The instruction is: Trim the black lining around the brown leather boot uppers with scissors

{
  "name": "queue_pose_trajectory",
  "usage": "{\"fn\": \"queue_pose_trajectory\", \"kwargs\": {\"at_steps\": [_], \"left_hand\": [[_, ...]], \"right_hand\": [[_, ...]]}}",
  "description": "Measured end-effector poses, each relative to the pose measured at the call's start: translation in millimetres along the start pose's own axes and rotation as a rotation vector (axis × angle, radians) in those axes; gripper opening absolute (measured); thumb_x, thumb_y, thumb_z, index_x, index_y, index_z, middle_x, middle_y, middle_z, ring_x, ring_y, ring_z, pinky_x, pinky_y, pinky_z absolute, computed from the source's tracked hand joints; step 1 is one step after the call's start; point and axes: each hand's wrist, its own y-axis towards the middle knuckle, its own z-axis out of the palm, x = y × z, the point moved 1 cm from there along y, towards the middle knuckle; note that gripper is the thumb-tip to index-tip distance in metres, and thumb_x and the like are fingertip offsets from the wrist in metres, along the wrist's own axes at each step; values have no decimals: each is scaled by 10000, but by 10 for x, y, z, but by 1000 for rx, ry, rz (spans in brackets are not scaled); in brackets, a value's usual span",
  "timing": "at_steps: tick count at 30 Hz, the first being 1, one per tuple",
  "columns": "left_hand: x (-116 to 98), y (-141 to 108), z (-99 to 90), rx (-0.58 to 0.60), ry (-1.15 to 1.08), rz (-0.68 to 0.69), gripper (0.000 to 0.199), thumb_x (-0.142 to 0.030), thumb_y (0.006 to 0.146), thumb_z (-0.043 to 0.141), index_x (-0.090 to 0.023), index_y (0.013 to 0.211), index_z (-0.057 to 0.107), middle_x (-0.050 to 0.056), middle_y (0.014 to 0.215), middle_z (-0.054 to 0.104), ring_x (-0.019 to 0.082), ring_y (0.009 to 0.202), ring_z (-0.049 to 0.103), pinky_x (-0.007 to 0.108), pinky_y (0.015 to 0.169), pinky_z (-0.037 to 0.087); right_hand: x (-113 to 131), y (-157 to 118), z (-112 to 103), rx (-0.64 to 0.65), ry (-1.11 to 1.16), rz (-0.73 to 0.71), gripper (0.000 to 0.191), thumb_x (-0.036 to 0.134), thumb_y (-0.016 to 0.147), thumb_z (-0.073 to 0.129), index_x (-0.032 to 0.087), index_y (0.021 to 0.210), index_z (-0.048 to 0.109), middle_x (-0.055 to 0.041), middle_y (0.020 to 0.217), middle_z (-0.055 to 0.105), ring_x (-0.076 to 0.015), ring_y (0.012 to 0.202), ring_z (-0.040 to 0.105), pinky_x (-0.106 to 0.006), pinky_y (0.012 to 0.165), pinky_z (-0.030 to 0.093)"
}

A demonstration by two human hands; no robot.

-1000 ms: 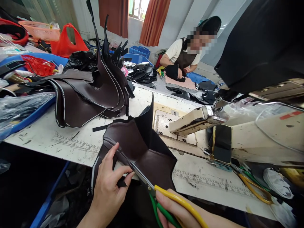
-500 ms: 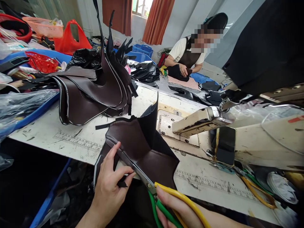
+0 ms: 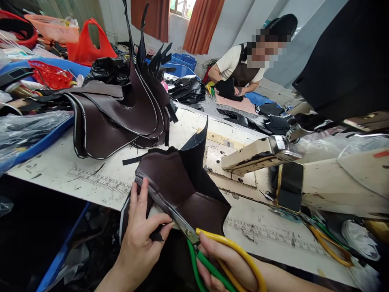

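Observation:
A dark brown leather piece (image 3: 165, 172) with a black underside lies folded on the table's front edge, one flap standing up. My right hand (image 3: 223, 259) grips scissors (image 3: 234, 243) with a yellow and a green handle. Their metal blades lie along the near edge of the leather. My left hand (image 3: 144, 227) pinches a narrow black strip (image 3: 156, 236) between thumb and a finger, close to the blades. Its other fingers rest stretched on the leather's rolled edge. How far the blades are apart is hard to see.
Stacked brown leather pieces with white edging (image 3: 112, 117) lie at the left. A sewing machine arm (image 3: 252, 156), a phone (image 3: 290, 186) and second scissors (image 3: 331, 245) are at the right. Across the table a co-worker (image 3: 240, 73) handles black pieces. A blue-rimmed bin (image 3: 39, 146) stands left.
The fingers of my left hand on the leather have spread slightly and shifted left. The scissors have moved slightly, still along the same edge. The co-worker's hands have shifted on the black piece.

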Motion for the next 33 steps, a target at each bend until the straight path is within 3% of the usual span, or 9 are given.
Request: {"fn": "queue_pose_trajectory", "kwargs": {"at_steps": [12,19,24,29,33], "left_hand": [[19,20,-28,2,-39,21,156,-77,831,604,-202,825,697,67,1626,122,391,1469,136,641,1122,247],[23,12,-81,39,-65,12,139,-96,825,610,-205,813,696,41,1630,105,373,1473,129,613,1138,243],[51,7,-105,65,-103,13,137,-97,829,605,-203,819,692,59,1629,101,370,1473,130,619,1132,243],[64,6,-122,78,-114,-7,117,-125,839,604,-202,813,689,76,1629,87,383,1472,122,640,1105,270],[75,-6,-153,74,-146,-28,111,-143,845,600,-203,808,685,80,1627,95,370,1457,204,620,1108,282]], "right_hand": [[47,115,57,85,108,-2,728,765,845,329,121,595,562,26,383,401,-76,268,374,-161,250,274],[64,210,123,64,161,-19,712,708,895,300,116,618,584,21,411,407,-75,284,369,-151,242,300],[166,192,123,52,132,52,716,710,899,289,117,630,587,18,430,417,-84,289,386,-176,243,365],[231,137,130,30,105,119,707,658,939,236,129,596,555,25,395,395,-75,252,339,-168,219,337],[173,163,129,83,171,55,723,680,930,249,123,587,558,27,389,393,-70,249,338,-164,223,340]]}}
